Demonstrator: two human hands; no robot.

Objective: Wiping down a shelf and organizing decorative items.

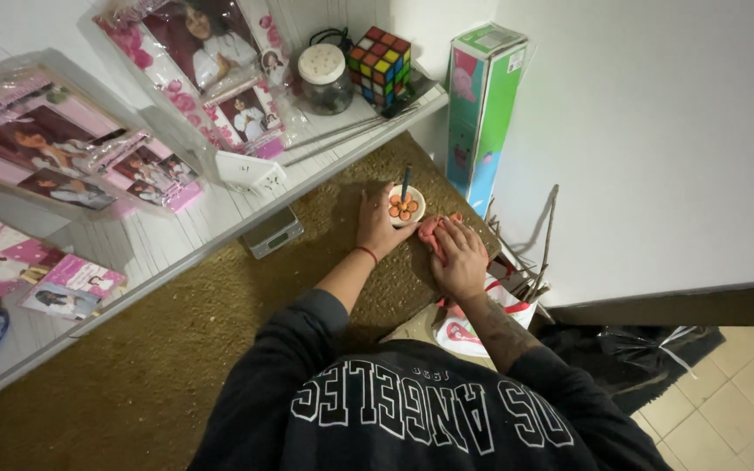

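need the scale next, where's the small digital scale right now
In the head view the small digital scale sits on the brown worktop, tucked at the white shelf's edge, to the left of the left hand holding the small bowl.

A rough, matt brown carpet-like surface (176,349) covers the worktop. Behind it, a white painted wooden slat shelf (176,231) holds glossy plastic-wrapped photo frames (194,52), a glossy plastic puzzle cube (380,65) and a clear glass jar (325,80). Beside the cube stands a smooth cardboard box (482,113).
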